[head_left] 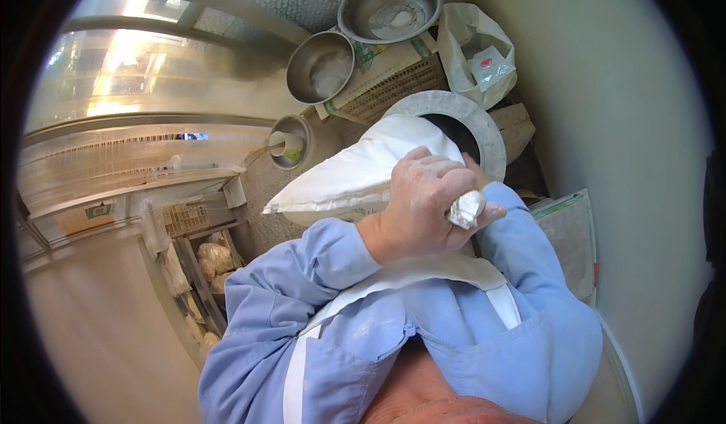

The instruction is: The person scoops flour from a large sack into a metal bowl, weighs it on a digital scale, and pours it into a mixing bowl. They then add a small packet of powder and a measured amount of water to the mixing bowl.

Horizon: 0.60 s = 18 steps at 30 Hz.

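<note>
Wall (628, 121) near bin (491, 133), bowls (361, 14) beyond; left hand (428, 195) clenched on sack (348, 165); right hand (474, 170) half-hidden, grip unclear.

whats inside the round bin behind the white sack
Only darkness shows inside the round bin; no contents can be made out. The white sack covers its left part and the right hand overlaps its near edge, hiding whatever lies there.

Wall (628, 114): plain, cream, at right
Floor (259, 189): grey
Glossy panels (178, 87): upper left, between rails (151, 124)
Light (121, 67): bright glare on them
</note>
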Each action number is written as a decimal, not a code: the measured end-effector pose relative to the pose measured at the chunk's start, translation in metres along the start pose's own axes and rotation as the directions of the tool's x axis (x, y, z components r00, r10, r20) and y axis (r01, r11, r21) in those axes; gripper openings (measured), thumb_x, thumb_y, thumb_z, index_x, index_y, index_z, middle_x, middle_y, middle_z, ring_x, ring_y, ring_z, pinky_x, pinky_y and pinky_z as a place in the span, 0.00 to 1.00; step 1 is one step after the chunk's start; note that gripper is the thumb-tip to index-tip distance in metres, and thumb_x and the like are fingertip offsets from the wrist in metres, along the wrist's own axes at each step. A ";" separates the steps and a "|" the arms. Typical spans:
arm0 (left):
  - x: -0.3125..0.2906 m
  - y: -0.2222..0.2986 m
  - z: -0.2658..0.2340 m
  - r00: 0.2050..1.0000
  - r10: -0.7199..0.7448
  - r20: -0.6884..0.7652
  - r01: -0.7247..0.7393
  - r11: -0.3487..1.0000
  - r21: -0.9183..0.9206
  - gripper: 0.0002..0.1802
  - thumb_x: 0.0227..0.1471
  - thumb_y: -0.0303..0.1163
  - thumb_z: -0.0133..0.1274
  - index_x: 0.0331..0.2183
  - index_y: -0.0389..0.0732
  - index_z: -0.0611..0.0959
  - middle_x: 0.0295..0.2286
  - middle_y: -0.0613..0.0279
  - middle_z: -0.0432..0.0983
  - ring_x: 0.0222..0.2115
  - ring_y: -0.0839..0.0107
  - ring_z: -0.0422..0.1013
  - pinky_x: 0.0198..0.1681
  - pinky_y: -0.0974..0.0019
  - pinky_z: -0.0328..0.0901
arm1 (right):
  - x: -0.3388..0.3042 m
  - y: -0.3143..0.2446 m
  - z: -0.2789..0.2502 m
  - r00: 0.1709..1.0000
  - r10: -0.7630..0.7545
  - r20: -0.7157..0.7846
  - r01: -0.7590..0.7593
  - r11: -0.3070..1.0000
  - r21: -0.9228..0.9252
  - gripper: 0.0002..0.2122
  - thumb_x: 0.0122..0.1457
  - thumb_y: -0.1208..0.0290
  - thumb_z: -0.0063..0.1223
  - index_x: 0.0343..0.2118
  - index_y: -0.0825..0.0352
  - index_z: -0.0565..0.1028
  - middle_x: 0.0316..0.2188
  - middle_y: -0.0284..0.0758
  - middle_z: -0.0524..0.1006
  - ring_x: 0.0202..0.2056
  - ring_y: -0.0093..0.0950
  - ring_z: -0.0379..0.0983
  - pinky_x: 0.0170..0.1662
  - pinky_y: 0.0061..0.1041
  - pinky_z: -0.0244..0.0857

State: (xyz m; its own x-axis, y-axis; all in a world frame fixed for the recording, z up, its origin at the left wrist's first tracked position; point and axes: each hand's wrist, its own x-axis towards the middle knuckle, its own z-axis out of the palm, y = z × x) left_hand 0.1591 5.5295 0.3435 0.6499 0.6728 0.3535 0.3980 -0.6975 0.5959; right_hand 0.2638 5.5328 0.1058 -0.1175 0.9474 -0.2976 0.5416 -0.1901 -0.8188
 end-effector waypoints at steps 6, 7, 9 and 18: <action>0.008 -0.010 0.010 0.989 0.065 -0.129 -0.058 0.997 0.059 0.17 0.34 0.40 0.61 0.15 0.43 0.69 0.12 0.64 0.65 0.14 0.65 0.63 0.20 0.65 0.52 | -0.033 -0.030 -0.081 0.998 -0.005 0.055 -0.034 0.730 0.683 0.18 0.53 0.74 0.42 0.48 0.69 0.65 0.52 0.45 0.63 0.52 0.33 0.60 0.52 0.29 0.55; 0.009 -0.011 0.011 0.990 0.072 -0.121 -0.064 0.996 0.070 0.17 0.35 0.40 0.60 0.15 0.43 0.69 0.12 0.64 0.65 0.15 0.65 0.64 0.21 0.65 0.53 | -0.052 -0.037 -0.097 0.952 -0.302 -0.043 0.210 0.547 0.810 0.26 0.54 0.68 0.46 0.54 0.71 0.56 0.55 0.42 0.57 0.56 0.31 0.54 0.56 0.31 0.48; 0.010 -0.011 0.016 0.992 0.073 -0.107 -0.063 0.994 0.092 0.17 0.35 0.41 0.60 0.15 0.43 0.70 0.13 0.64 0.66 0.16 0.65 0.65 0.22 0.65 0.54 | -0.089 -0.051 -0.106 0.873 -0.487 -0.028 0.315 0.520 0.794 0.33 0.48 0.60 0.55 0.54 0.69 0.55 0.54 0.41 0.57 0.57 0.30 0.51 0.57 0.31 0.44; -0.002 0.002 0.024 0.981 0.039 0.188 -0.098 0.944 0.315 0.20 0.36 0.48 0.57 0.16 0.41 0.72 0.17 0.62 0.69 0.24 0.65 0.67 0.31 0.64 0.57 | -0.100 -0.081 0.002 0.913 -0.029 -0.406 0.288 0.751 0.594 0.21 0.50 0.63 0.55 0.45 0.65 0.64 0.40 0.32 0.65 0.44 0.23 0.60 0.46 0.24 0.54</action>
State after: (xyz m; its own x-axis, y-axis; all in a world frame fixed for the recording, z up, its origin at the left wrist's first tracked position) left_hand 0.1744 5.5213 0.3264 0.7749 0.5869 0.2348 0.5162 -0.8019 0.3010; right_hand 0.2298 5.4528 0.2009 0.2154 0.9753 -0.0487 -0.1214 -0.0227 -0.9923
